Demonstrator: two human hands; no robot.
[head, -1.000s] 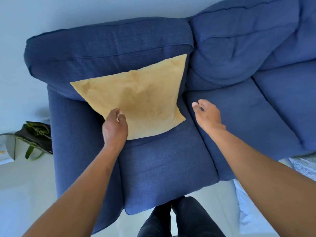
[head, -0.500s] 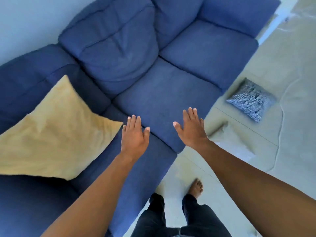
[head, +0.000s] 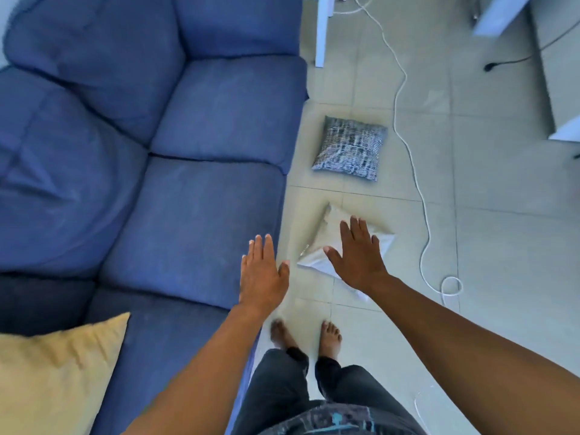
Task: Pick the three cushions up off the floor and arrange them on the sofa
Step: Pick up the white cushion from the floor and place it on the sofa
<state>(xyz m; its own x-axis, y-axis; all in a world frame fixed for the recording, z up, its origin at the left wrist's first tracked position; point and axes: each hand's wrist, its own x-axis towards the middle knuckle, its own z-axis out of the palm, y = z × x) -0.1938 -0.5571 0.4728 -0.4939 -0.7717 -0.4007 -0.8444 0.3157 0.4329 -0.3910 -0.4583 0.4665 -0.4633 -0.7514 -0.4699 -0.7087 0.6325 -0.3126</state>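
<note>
Two cushions lie on the tiled floor (head: pixel 502 189) in the head view, and one already sits on the blue sofa (head: pixel 188 199): the yellow cushion (head: pixel 53 372) rests at the sofa's near end. The pale cushion (head: pixel 326 243) lies just in front of the person's bare feet, partly covered by the right hand (head: pixel 357 259); the black-and-white patterned cushion (head: pixel 350 149) lies farther off, close beside the sofa's front edge. Both hands are spread flat with fingers extended and hold nothing; the left hand (head: pixel 262 271) hovers over the sofa's edge.

Likely trouble comes from the white cable (head: pixel 414 171) trailing across the tiles just beside both cushions, looping near the pale one: a step or a dragged cushion could snag it. The pale cushion looks limp and crumpled, so a one-handed pinch at a corner may let it sag and slip.
</note>
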